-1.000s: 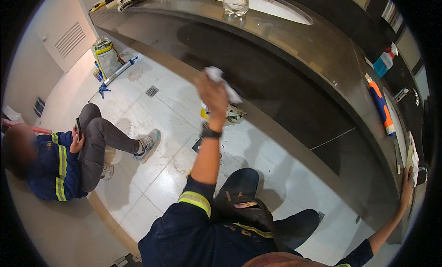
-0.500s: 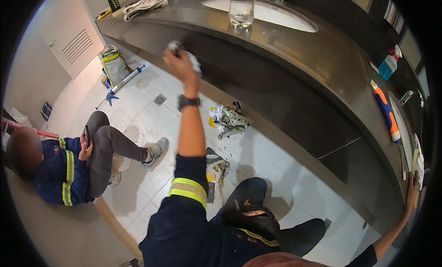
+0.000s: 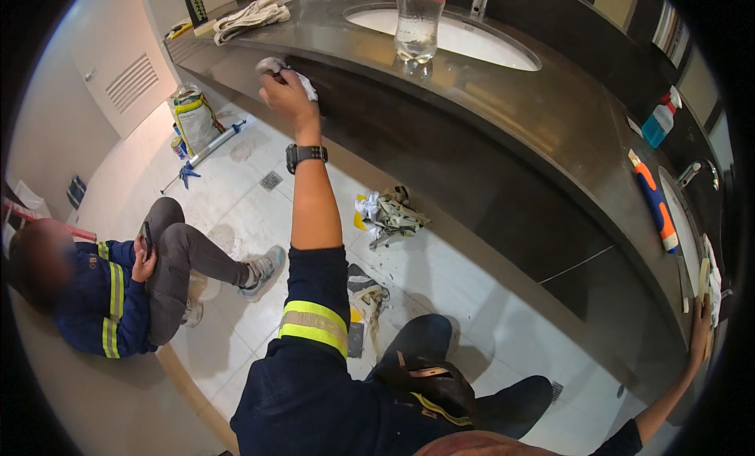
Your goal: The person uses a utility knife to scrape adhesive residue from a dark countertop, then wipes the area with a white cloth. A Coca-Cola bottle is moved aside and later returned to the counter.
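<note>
My left hand (image 3: 289, 96), with a dark watch on the wrist, is closed around a crumpled white-grey rag (image 3: 273, 65). It presses the rag to the dark front panel (image 3: 370, 102) below the counter's edge. Far to the right, my right hand (image 3: 700, 330) lies on the counter's rim with its fingers stretched out. Beside those fingers are a pale flat strip (image 3: 704, 278) and a white cloth (image 3: 714, 271); whether the fingers touch them is too small to tell.
On the counter (image 3: 543, 118) stand a bottle (image 3: 417, 31), a spray bottle (image 3: 659, 124), an orange-blue utility knife (image 3: 656, 204) and a folded cloth (image 3: 252, 17). Crumpled waste (image 3: 389, 216), a caulking gun (image 3: 208, 151) and a sack (image 3: 194, 118) lie on the floor. A co-worker (image 3: 110, 291) sits left, holding a phone.
My left hand has slid the rag leftward along the front panel. My right hand stays at the counter's rim. The view has shifted slightly, showing more of the bottle.
</note>
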`<state>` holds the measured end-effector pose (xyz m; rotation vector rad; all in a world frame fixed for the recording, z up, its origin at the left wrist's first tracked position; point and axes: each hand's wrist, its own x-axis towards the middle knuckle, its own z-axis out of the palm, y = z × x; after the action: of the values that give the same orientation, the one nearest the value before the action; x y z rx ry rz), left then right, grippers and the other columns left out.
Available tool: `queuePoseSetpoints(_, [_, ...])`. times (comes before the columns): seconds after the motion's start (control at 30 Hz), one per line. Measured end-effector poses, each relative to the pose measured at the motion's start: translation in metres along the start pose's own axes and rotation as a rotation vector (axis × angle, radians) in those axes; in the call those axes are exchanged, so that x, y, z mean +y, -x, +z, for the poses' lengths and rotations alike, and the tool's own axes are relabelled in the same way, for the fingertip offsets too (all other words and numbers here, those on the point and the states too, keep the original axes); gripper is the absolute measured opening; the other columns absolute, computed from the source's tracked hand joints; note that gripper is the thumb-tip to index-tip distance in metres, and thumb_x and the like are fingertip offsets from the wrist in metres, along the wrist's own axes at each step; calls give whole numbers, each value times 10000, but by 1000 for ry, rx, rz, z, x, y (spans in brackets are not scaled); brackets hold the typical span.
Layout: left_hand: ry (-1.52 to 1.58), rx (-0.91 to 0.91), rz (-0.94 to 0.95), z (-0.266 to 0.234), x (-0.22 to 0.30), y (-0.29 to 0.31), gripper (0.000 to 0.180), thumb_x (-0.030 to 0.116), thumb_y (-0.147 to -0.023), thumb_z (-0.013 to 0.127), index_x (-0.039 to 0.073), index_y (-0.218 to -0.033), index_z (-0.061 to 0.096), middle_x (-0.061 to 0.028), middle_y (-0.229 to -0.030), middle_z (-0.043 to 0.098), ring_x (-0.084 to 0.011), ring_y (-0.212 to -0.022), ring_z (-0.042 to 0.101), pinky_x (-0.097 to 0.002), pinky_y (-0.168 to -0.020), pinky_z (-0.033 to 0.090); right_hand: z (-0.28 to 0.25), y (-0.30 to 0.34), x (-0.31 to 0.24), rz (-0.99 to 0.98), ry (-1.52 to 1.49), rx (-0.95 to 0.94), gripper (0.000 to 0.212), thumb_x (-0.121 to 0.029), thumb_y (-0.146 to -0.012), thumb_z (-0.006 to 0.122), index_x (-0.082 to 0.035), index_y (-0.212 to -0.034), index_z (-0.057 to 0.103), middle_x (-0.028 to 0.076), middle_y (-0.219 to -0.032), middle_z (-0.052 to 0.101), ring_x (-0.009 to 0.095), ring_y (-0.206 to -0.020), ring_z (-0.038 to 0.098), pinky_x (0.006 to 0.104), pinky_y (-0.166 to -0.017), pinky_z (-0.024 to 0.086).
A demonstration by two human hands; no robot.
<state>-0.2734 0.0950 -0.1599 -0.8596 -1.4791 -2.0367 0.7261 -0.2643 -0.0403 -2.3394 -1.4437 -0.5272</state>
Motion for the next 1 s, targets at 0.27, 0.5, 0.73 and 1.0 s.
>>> queuePoseSetpoints(0.27, [486, -300, 400, -59, 163, 158, 299, 141, -832, 689, 8, -1039, 518, -174, -988, 520, -408, -932, 495, -485, -833, 417, -12, 13, -17, 17, -99, -60, 656, -444, -1101, 501, -61, -1618, 373, 176, -1648, 397, 272, -1537, 351, 377, -1253, 269])
queuePoseSetpoints(0.5, [47, -21, -50, -9, 42, 38, 173, 127, -929, 654, 4, -1038, 601, -192, -1005, 593, -383, -974, 526, -489, -893, 405, -7, 15, -13, 4, -97, 21, 641, -410, -1091, 543, -25, -1587, 419, 196, -1580, 482, 285, -1457, 460, 373, -1216, 317])
queuePoseSetpoints(0.73, [260, -104, 63, -45, 154, 150, 231, 78, -969, 626, -22, -1176, 639, -211, -1257, 588, -386, -1215, 540, -485, -1057, 401, -14, 17, -42, 12, -143, -38, 654, -434, -1092, 537, 16, -1557, 444, 206, -1534, 528, 289, -1412, 503, 378, -1191, 351])
queuePoseSetpoints(1.0, [371, -584, 427, -103, 211, 212, 625, 389, -1007, 627, -94, -1399, 562, -342, -1634, 301, -554, -1520, 240, -555, -1231, 230, -21, 16, -41, 62, -146, -62, 684, -449, -1082, 541, 7, -1576, 419, 219, -1597, 461, 313, -1488, 428, 390, -1237, 287])
